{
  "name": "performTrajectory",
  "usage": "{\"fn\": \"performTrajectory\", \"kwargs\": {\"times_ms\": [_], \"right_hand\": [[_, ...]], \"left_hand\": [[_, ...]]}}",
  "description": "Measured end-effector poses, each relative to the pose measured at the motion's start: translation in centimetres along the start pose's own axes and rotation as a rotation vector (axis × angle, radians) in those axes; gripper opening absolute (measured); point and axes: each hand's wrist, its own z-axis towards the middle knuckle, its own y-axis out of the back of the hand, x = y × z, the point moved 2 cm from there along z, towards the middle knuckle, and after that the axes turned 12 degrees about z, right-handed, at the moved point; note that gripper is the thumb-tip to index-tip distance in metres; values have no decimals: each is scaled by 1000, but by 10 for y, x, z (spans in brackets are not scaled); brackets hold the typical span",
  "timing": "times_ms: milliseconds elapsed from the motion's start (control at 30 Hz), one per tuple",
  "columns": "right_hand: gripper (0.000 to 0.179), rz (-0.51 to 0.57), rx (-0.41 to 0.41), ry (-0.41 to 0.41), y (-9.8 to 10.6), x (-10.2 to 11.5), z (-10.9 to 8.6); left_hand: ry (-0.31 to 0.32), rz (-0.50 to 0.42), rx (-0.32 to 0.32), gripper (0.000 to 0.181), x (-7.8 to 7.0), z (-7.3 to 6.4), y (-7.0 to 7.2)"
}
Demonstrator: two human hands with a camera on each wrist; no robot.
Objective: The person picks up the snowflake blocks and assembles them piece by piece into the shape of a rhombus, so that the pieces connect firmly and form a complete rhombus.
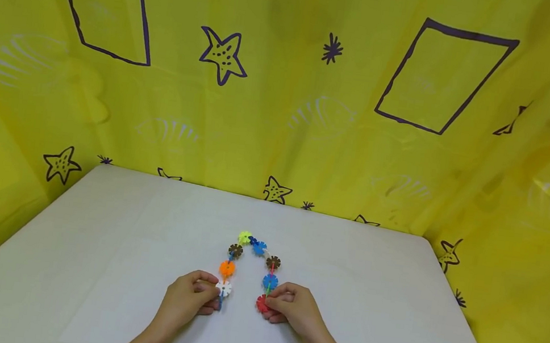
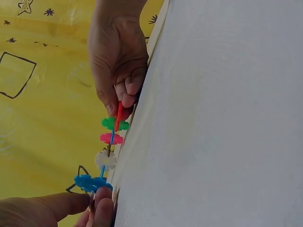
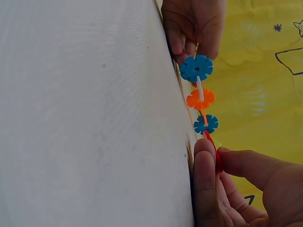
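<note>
A chain of plastic interlocking snowflake discs stands in an arch shape over the white table, its two ends toward me. My left hand (image 1: 184, 299) pinches the white snowflake disc (image 1: 226, 288) at the left end, where a blue snowflake disc (image 2: 85, 182) is joined on. Above it follow an orange disc (image 1: 227, 269) and a brown disc (image 1: 235, 251). At the other end my right hand (image 1: 300, 311) pinches a red snowflake disc (image 1: 261, 303) between thumb and fingers. A green disc (image 2: 109, 124) links it to a blue disc (image 1: 270, 281). A yellow-green disc (image 1: 244, 237) sits near the top bend.
The white tabletop (image 1: 145, 224) spreads around both hands. Behind it and along the sides hangs a yellow curtain (image 1: 262, 107) printed with dark starfish and frames.
</note>
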Motion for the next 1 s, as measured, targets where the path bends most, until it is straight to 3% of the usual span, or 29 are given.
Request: {"fn": "performTrajectory", "kwargs": {"times_ms": [300,567,800,1000], "right_hand": [[17,12,-1,-9,-3,1,0],[18,-58,32,-32,3,6,-4],[18,-75,71,-72,7,5,-10],[17,-88,112,-124,7,3,-23]], "left_hand": [[-15,26,-19,23,0,4,-2],[10,99,-54,18,0,11,14],[19,108,-25,18,1,19,23],[0,185,-13,17,1,29,29]]}}
